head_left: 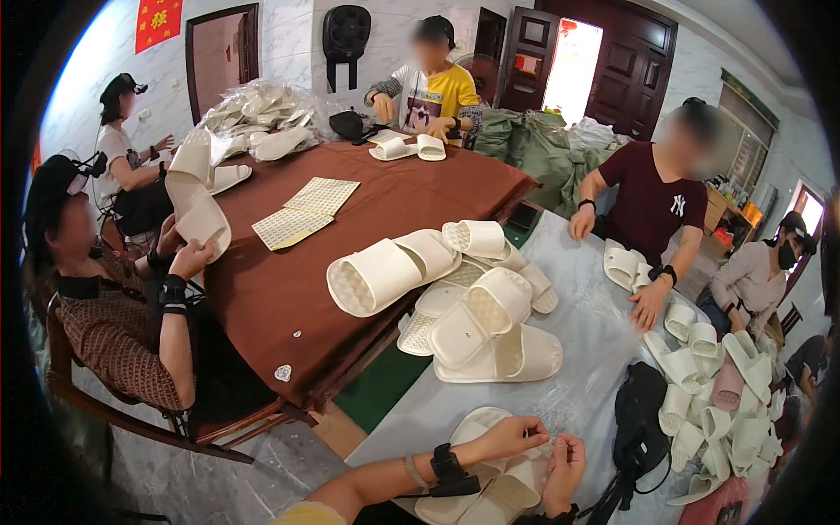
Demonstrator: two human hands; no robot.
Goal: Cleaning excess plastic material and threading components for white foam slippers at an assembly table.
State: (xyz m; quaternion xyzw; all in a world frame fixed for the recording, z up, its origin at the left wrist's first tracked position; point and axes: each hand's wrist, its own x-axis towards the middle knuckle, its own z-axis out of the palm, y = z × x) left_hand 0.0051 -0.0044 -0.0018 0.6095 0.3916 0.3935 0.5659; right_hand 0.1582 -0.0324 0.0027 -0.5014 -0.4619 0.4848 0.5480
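My left hand (510, 436) reaches in from the lower edge with thumb and fingertips pinched together. Close beside it, my right hand (564, 468) is also closed in a pinch. Whatever the fingertips hold is too small to make out. Just beneath both hands lies a pair of cream slippers (492, 500) on the grey table, partly hidden by my left wrist and hands. Beyond them, a stack of cream slippers (494, 319) with bumpy insoles lies across the join of the two tables.
A black bag (639, 420) lies right of my hands, near a heap of cream slippers (748, 429). On the brown cloth (402, 188) are sticker sheets (306, 212) and bagged slippers (262, 109). Several people sit around; one at left holds slippers (199, 206).
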